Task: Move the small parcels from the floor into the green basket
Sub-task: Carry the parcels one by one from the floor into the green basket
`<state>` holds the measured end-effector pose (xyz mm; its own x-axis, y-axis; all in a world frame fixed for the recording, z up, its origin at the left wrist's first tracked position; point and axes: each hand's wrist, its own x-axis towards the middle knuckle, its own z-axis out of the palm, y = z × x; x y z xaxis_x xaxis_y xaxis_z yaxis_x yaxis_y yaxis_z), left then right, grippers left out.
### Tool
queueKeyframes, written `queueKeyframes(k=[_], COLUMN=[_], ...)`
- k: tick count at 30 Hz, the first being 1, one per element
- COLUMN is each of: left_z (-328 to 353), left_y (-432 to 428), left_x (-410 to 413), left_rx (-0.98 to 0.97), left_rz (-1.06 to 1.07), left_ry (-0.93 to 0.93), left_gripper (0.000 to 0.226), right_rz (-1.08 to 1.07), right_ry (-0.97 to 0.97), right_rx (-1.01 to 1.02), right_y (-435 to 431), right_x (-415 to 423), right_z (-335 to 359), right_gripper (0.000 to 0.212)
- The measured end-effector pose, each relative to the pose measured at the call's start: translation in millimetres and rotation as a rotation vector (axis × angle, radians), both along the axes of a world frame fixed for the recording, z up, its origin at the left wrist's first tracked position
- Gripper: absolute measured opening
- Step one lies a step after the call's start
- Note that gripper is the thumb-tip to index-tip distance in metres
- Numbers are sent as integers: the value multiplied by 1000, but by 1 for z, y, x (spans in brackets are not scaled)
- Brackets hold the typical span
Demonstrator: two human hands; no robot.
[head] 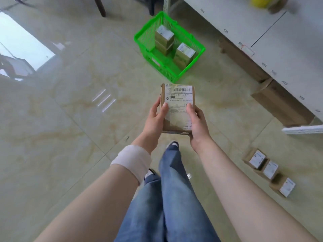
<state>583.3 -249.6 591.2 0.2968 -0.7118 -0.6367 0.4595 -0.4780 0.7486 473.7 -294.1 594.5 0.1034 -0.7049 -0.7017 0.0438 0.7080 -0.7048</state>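
Note:
I hold a small brown cardboard parcel [177, 102] with a white shipping label in front of me, above the floor. My left hand [154, 119] grips its left edge and my right hand [196, 123] grips its right edge, thumbs on top. The green plastic basket [139, 36] stands on the tiled floor just beyond the parcel. Inside it are stacked parcels [164, 39] at the back and another parcel [184, 54] at the right. Three more small parcels [270, 170] stand in a row on the floor at my lower right.
A white shelf unit [244, 23] runs along the right side, with larger brown boxes [279, 102] on the floor beneath it. A yellow object [259, 1] sits on the shelf. Dark furniture legs [101, 6] stand at the top. My legs in jeans [171, 189] are below.

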Motion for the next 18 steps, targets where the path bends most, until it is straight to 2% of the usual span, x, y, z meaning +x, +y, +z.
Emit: queueKeyframes(k=[7,14,18], left_z=[16,11,-3], left_y=[-106,-191,-247], left_x=[69,160,214], left_rx=[-61,-22,10], left_rz=[-1,61,-10], left_ry=[-20,14,70], left_gripper=[50,50,51], right_rz=[-16,33,-28], right_ry=[-48,-16,22], right_rx=[-9,-4,-1], right_y=[-102,-195,-245], right_x=[70,166,215], right_z=[11,9,-10], right_gripper=[45,45,45])
